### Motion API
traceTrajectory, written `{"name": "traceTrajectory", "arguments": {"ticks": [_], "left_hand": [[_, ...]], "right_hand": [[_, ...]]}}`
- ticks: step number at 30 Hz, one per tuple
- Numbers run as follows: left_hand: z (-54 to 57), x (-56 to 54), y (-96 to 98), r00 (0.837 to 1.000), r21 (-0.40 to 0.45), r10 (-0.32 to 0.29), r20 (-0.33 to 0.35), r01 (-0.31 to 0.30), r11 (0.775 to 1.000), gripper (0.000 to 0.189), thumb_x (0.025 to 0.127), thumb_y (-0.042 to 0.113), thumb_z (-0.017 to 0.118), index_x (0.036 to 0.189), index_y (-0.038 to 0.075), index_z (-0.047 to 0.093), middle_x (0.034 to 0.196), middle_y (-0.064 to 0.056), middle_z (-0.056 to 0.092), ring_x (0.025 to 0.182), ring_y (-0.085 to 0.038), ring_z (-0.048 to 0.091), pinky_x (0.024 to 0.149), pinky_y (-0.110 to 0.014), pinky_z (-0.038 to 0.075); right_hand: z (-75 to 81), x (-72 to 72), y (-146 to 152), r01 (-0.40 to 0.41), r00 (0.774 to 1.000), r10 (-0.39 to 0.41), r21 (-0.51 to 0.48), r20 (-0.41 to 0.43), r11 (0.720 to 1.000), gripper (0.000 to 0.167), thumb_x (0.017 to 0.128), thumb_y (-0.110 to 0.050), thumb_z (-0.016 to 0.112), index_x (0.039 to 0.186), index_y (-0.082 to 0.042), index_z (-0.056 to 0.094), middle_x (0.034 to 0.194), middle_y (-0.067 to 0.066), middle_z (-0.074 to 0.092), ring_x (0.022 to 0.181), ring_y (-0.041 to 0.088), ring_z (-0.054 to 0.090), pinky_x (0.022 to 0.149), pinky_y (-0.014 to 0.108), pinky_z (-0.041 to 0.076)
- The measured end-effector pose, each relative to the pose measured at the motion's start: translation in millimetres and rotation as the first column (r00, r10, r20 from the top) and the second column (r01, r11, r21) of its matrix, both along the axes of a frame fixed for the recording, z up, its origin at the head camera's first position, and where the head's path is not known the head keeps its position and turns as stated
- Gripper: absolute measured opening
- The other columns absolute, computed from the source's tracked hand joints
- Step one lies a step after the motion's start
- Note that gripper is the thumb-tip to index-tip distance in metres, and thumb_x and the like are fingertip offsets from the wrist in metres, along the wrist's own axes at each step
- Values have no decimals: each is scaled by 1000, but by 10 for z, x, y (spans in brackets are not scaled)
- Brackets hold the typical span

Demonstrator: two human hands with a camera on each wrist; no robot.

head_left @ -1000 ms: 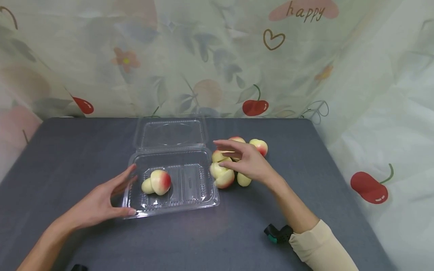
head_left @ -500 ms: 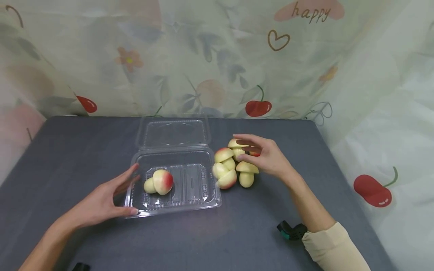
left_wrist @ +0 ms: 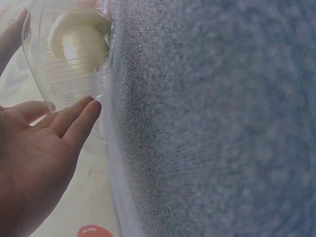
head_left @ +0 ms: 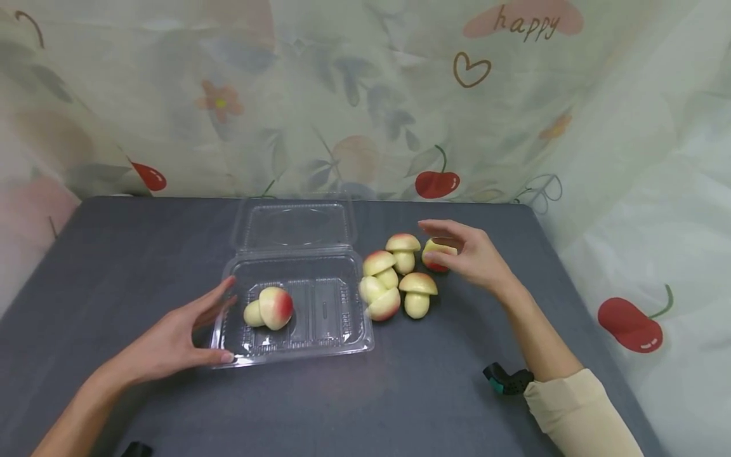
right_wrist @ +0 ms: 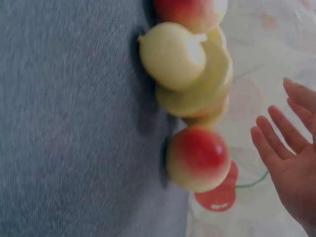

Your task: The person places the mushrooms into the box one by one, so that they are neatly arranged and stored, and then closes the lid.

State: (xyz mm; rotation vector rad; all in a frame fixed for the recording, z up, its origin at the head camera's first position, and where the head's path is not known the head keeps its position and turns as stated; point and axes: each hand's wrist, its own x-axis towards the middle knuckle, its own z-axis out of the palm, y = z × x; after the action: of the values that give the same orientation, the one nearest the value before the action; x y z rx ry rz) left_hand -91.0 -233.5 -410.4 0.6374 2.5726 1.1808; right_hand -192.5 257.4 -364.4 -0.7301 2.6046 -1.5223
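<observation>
A clear plastic clamshell container (head_left: 328, 317) lies open on the table, its lid (head_left: 296, 225) folded back. Inside, on the left, one toy mushroom (head_left: 276, 308) with a red-and-cream cap lies on its side. My left hand (head_left: 165, 346) rests at the container's left end, fingers straight along the side and thumb by the front corner. Right of the container sit several more mushrooms (head_left: 417, 285), (head_left: 403, 244). My right hand (head_left: 482, 261) hovers beside the rightmost mushroom (head_left: 438, 267), partly covering it. In the right wrist view its extended fingers are apart from the mushrooms (right_wrist: 199, 159) and hold nothing.
Grey cloth covers the table (head_left: 365, 406). A printed curtain (head_left: 320, 95) hangs behind it and along the right side. A black device (head_left: 508, 381) is at the right wrist by the rolled sleeve (head_left: 577, 406).
My right hand has moved right, from above the mushrooms next to the container to the rightmost one, uncovering the others. The left hand and container stay in place; the head view shifts slightly.
</observation>
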Motion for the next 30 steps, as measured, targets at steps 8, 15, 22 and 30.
{"name": "traceTrajectory", "arguments": {"ticks": [8,15,22,30], "left_hand": [[-16,1,14,1000,-1,-3,11,3,1000,118,74,51,83,161,13,13,159,-16,32,136,-31,45,97,-6,34],[-4,-7,4,1000,-4,-16,12,16,1000,118,74,52,82,160,12,13,160,-18,29,136,-34,45,96,-7,34],[-2,-24,-8,1000,-12,-12,13,12,1000,118,73,54,82,161,15,13,162,-16,25,136,-33,45,96,-8,35],[3,-29,-8,1000,-3,-9,12,9,1000,118,73,53,83,161,16,12,162,-15,25,136,-32,45,96,-6,34]], "right_hand": [[-112,-39,148,26,1000,-26,11,-15,1000,51,89,-5,74,137,-8,59,135,12,60,127,30,55,107,43,41],[-163,-137,212,52,999,-52,57,2,997,50,90,-12,75,137,-11,59,136,10,60,130,28,53,109,44,39],[-278,-265,308,59,996,-62,55,64,997,55,90,-8,74,141,-4,54,140,18,56,130,37,51,109,47,38],[-344,-351,373,27,987,-41,93,152,995,61,91,-14,73,145,-3,48,147,21,48,132,38,49,106,54,39]]}}
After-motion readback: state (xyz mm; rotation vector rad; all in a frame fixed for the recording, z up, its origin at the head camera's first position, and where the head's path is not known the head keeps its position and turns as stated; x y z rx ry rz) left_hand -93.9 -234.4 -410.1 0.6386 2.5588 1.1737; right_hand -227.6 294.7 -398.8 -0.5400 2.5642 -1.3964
